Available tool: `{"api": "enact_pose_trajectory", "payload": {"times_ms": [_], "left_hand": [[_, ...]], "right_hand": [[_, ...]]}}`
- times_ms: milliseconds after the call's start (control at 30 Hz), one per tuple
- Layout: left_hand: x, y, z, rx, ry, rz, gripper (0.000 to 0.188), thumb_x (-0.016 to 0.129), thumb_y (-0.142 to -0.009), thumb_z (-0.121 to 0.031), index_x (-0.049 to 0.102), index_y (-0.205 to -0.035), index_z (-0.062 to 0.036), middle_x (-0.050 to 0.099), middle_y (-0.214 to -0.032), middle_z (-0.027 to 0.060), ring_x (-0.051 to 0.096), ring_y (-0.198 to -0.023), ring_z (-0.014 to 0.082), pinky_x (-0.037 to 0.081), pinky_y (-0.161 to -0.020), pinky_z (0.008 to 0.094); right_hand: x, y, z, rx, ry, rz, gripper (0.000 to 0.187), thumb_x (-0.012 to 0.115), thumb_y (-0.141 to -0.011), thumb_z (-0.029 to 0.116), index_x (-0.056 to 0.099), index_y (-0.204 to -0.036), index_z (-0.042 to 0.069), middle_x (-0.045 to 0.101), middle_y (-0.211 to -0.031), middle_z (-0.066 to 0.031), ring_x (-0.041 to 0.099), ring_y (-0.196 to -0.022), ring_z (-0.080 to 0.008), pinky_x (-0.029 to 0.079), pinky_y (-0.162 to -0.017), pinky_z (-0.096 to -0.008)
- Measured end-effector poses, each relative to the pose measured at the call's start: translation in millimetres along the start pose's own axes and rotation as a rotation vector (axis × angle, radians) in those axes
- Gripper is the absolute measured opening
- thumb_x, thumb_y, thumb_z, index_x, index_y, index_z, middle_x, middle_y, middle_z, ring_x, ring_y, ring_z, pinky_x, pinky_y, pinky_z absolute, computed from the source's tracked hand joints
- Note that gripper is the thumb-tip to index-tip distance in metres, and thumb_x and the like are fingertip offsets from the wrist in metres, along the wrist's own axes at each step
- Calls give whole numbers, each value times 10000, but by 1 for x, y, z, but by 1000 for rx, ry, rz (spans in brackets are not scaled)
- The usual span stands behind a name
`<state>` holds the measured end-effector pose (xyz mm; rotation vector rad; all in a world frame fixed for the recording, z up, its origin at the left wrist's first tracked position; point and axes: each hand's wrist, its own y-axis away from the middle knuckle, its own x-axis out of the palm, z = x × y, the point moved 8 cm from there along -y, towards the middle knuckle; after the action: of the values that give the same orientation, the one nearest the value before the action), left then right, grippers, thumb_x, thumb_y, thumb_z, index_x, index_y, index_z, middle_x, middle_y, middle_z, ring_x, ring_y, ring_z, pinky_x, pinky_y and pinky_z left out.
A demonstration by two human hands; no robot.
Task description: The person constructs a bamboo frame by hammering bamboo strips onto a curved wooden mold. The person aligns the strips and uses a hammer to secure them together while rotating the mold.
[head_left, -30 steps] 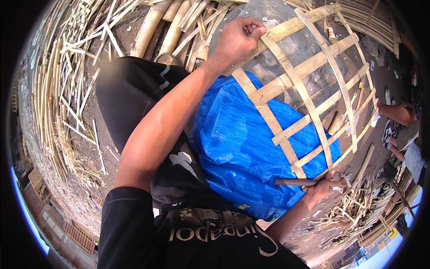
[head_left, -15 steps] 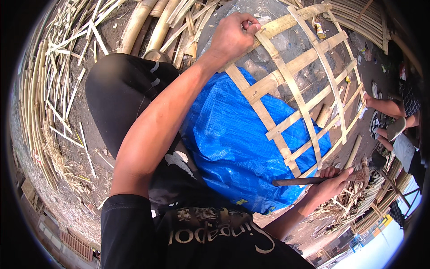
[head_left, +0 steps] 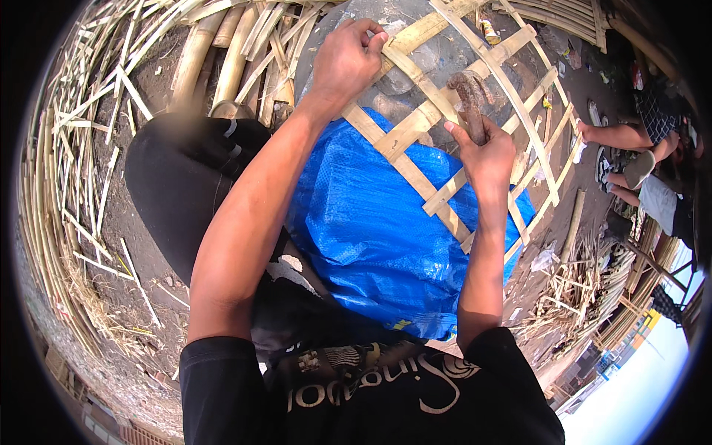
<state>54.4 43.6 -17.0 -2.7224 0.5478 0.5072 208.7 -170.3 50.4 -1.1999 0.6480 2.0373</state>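
Observation:
A lattice of flat bamboo strips (head_left: 409, 135) lies slanted in front of me, over a grey stone-like surface (head_left: 315, 46) and a blue woven plastic sheet (head_left: 356, 215). At the lattice's upper left, my left hand (head_left: 347, 65) is closed in a pinch against a strip crossing. Whatever its fingertips hold is too small to make out. My right hand (head_left: 486, 159) grips a hammer (head_left: 469, 93) with a rusty, worn head. The hammer head is raised over the middle of the lattice, and most of its handle is hidden behind my hand and forearm.
Long thin bamboo strips (head_left: 48, 200) are heaped at the left. Thick bamboo poles (head_left: 199, 55) lie at the upper left. Bamboo scraps (head_left: 582, 278) cover the ground at the right. Another person's leg (head_left: 619, 135) reaches in at the right, close to the lattice edge.
My right hand has risen from the lattice's lower edge to its middle, swinging the hammer head upward. The lattice and my left hand appear shifted left in the view; the left pinch stays.

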Motion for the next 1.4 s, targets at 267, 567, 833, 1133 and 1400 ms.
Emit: {"api": "enact_pose_trajectory", "payload": {"times_ms": [267,567,833,1133,1400], "left_hand": [[3,1,7,-11,11,28,291,689,-945,-286,723,-1054,-20,626,-761,97,582,-684,194,484,-663,349],[-2,1,5,-30,8,-2,278,694,-927,-292,736,-1035,-39,647,-797,120,607,-704,241,494,-691,379],[-2,0,3,-49,26,6,279,694,-929,-290,732,-1038,-36,653,-808,118,607,-707,247,491,-690,383],[1,0,5,-49,15,1,290,690,-932,-300,731,-1038,-33,654,-816,118,609,-698,245,492,-688,381],[0,1,8,-50,9,10,307,688,-930,-318,732,-1040,-35,647,-820,121,612,-717,248,494,-693,382]], "right_hand": [[5,1,-3,6,-22,11,392,865,-797,316,702,-913,-21,625,-639,-199,541,-540,-316,473,-609,-418],[8,1,-4,-32,-21,-7,394,849,-818,307,684,-943,-28,606,-684,-205,484,-586,-253,458,-602,-393],[9,-4,-5,-40,-68,32,402,840,-833,294,637,-889,-49,535,-641,-212,394,-585,-242,432,-581,-394],[6,-6,-1,-35,55,50,423,842,-832,306,628,-894,-55,542,-655,-234,351,-601,-293,440,-587,-404],[9,-8,-4,-49,21,39,413,845,-832,307,635,-878,-46,530,-637,-210,387,-575,-283,433,-580,-404]]}}
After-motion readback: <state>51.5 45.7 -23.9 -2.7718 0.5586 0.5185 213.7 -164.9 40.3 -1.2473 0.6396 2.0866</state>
